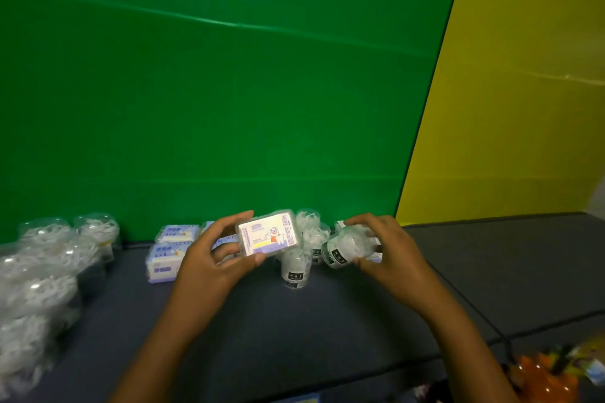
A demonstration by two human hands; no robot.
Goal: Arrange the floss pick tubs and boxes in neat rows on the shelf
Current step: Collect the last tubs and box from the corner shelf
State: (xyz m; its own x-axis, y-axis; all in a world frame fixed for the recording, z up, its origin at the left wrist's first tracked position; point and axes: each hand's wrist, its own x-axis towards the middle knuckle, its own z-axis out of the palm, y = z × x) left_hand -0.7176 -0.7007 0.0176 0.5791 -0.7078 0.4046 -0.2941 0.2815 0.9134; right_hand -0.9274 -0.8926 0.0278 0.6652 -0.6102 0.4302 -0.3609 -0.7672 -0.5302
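Observation:
My left hand [209, 258] grips a flat clear floss pick box [268, 234] with a purple cartoon label, lifted above the dark shelf [262, 321]. My right hand [389, 252] holds a small clear tub [347, 247] of white picks, tilted on its side. Below the box stands an upright small tub [294, 268], with two more tubs [311, 229] behind it. Purple floss boxes [167, 258] lie in a row to the left of my left hand. Large clear tubs [42, 271] of picks line the far left.
A green backdrop [212, 75] rises right behind the shelf, and a yellow one [523, 91] stands to the right. The grey surface [507, 255] stretches right of my hands. Orange and mixed packets [550, 376] sit at the bottom right corner.

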